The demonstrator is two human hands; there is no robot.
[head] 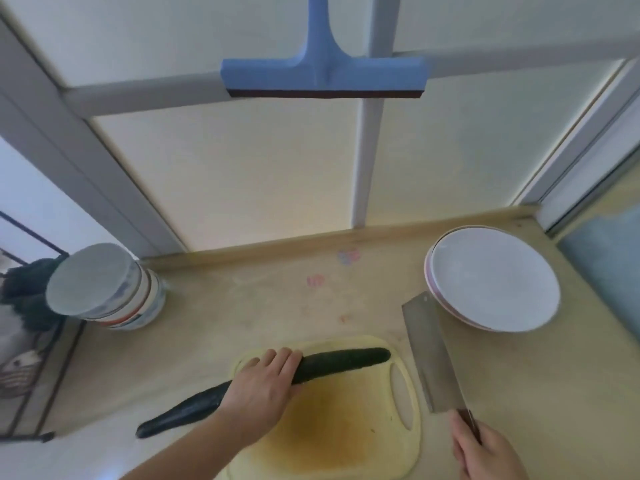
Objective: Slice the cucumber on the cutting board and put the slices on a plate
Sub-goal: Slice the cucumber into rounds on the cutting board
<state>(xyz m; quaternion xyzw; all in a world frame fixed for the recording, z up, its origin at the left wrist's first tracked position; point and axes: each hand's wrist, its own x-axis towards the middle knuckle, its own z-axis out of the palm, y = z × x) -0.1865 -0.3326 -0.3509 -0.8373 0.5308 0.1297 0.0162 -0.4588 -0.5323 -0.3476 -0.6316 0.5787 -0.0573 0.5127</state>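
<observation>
Cucumber (341, 362) under left hand (259, 386)

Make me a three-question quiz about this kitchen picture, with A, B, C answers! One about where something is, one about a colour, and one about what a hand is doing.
1. Where is the white plate?
A. On the counter, right of the cutting board
B. On the cutting board
C. Under the cucumber

2. What colour is the squeegee hanging above?
A. Red
B. Blue
C. Green

3. What is the right hand doing?
A. Resting open on the counter
B. Holding the plate
C. Gripping the cleaver by its handle

Answers:
1 A: the plate sits on the counter beyond the board's right edge.
2 B: its head and handle are blue.
3 C: the fingers curl round the handle, while the left hand holds the cucumber.
</observation>
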